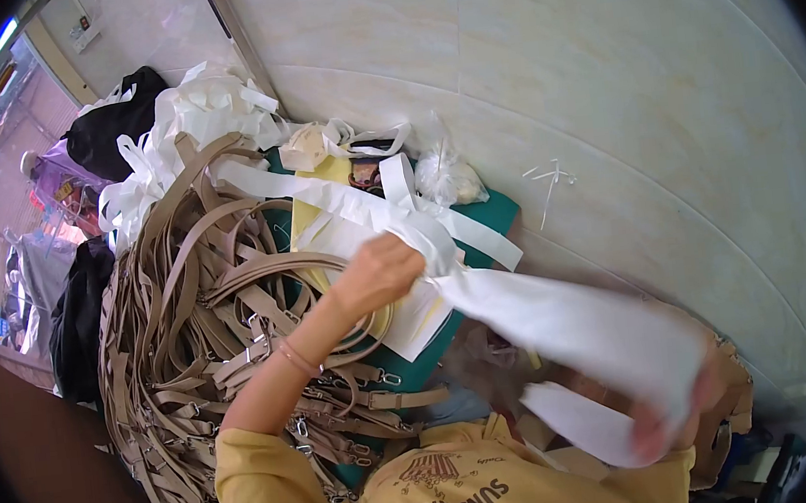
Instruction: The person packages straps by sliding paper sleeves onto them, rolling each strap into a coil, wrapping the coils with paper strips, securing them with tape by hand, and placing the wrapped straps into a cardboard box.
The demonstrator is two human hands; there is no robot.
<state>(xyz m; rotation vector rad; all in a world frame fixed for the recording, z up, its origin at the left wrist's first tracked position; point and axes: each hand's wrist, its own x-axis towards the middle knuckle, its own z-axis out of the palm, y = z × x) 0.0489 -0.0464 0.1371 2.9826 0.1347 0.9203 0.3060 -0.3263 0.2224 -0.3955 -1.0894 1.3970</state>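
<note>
A long white strip of paper or cloth [565, 318] stretches between my two hands, smeared by motion at its right part. My left hand [381, 273] is closed in a fist around its bunched middle, above the table. At the lower right, my right hand [676, 414] is blurred and holds the other part of the strip, with a loose fold hanging beside it. Past my left hand, more of the strip [320, 193] runs over papers towards the back. Left of my left arm lies a big heap of tan straps [186, 311] with metal buckles.
White strips [200, 111] are piled at the back left, near a black bag [119, 128]. A clear plastic bag [449, 174] and yellow and white papers [318, 226] lie on the green table [492, 214]. A tiled wall [601, 87] borders the right side; a cardboard box [731, 380] stands low right.
</note>
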